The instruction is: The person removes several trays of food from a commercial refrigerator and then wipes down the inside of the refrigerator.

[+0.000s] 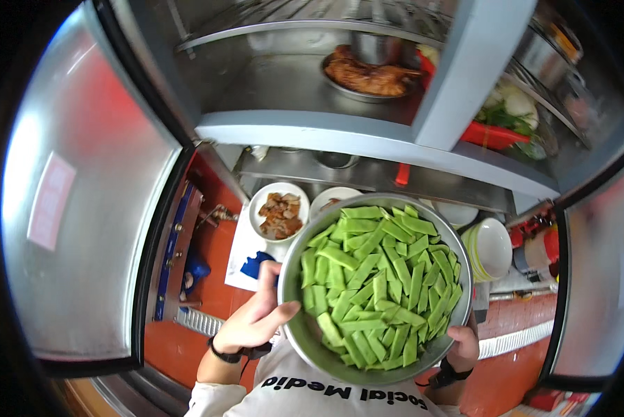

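Note:
A round metal bowl [295,328] full of cut flat green beans [374,281] is held level before my body. My left hand [262,313] grips its left rim, with the thumb over the edge. On the lower right rim lies the thumb of my right hand [464,341], whose fingers are mostly hidden under the bowl. Beyond the bowl at the left, a white bowl [254,211] holds pieces of browned meat [281,215]. A white plate [322,197] beside it is partly covered by the metal bowl.
Open fridge doors [98,208] [598,281] flank me. On the fridge's shelf, a metal dish [358,96] holds roasted meat [366,75], and a red basket [491,136] holds vegetables. Stacked white bowls [494,250] stand at right. A blue cloth-like item [254,265] lies at left.

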`<state>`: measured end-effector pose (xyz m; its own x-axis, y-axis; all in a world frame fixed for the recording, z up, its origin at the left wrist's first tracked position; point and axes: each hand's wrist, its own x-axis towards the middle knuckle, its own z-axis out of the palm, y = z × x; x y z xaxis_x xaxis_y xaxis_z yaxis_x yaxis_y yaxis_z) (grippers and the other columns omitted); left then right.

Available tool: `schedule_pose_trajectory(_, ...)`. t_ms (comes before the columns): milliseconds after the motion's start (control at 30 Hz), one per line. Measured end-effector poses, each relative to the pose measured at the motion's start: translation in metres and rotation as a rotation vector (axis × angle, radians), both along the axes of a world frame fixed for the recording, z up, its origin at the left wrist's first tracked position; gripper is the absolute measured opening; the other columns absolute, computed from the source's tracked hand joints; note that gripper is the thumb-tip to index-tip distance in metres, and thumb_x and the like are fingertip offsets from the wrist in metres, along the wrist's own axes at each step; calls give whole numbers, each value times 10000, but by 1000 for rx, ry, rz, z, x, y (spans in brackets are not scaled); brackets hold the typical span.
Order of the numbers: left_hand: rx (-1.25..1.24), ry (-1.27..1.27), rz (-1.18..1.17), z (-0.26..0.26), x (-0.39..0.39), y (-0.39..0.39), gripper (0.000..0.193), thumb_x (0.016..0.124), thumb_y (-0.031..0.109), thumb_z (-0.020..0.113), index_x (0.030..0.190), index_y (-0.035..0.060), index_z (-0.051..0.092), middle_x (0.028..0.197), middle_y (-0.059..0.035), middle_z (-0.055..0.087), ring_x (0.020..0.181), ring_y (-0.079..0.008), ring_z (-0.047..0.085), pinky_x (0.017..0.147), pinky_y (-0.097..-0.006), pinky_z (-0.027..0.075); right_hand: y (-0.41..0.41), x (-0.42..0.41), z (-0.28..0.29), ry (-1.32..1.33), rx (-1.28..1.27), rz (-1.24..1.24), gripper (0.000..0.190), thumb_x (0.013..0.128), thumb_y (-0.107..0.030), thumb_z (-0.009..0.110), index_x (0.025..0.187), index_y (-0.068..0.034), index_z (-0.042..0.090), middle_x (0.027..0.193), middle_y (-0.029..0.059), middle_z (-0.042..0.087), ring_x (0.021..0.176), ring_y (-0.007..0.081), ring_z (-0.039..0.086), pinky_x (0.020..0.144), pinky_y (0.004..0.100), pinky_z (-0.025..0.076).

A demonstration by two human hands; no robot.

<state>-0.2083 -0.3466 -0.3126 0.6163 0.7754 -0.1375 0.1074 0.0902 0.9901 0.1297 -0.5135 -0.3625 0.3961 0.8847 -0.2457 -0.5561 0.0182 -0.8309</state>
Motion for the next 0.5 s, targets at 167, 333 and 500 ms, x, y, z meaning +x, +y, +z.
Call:
schedule_pose_trajectory(167,-204,54,-48,-50,-17,4,428,987,78,506,1352,21,288,1249,-104,450,1246,-152,409,1072,-306,340,32,1,-30,-186,-148,180,882,720,-142,646,1518,42,320,1401,147,541,1263,273,548,1072,360,425)
schedule_pose_trajectory(333,-256,52,50,-84,-51,1,776,1029,126,466,1570,-34,-65,1490,-157,362,1346,-214,379,1114,-316,343,86,4,-69,-233,-149,521,764,892,-252,639,1530,13,311,1439,127,513,1294,227,515,1088,369,404)
schedule_pose_trajectory(500,-296,12,331,-158,-83,3,740,1027,106,447,1547,-94,-41,1537,-214,297,1347,-222,374,1119,-281,334,134,-6,-113,131,-114,751,488,1088,-366,422,1490,-90,394,984,65,669,845,157,654,739,308,522)
